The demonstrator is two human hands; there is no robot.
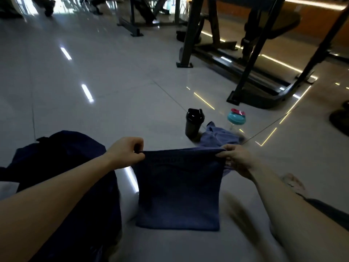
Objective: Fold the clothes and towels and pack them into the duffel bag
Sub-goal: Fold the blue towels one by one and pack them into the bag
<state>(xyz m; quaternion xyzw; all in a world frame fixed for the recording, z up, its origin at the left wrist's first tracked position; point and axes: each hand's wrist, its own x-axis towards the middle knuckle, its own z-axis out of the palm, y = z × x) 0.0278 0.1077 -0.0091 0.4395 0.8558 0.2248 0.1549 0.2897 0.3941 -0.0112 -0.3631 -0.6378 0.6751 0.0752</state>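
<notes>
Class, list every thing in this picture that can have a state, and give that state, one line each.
towel: hanging flat, held by its top edge
left hand: pinching the towel's top corner
right hand: pinching the other top corner
duffel bag: open or zipped, cannot tell
blue garment: crumpled on the floor, unfolded
black shaker bottle: upright, lid on
teal-lidded bottle: upright, lid on

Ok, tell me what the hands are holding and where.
Both hands, left and right, pinch the dark blue towel at its top corners.
</notes>
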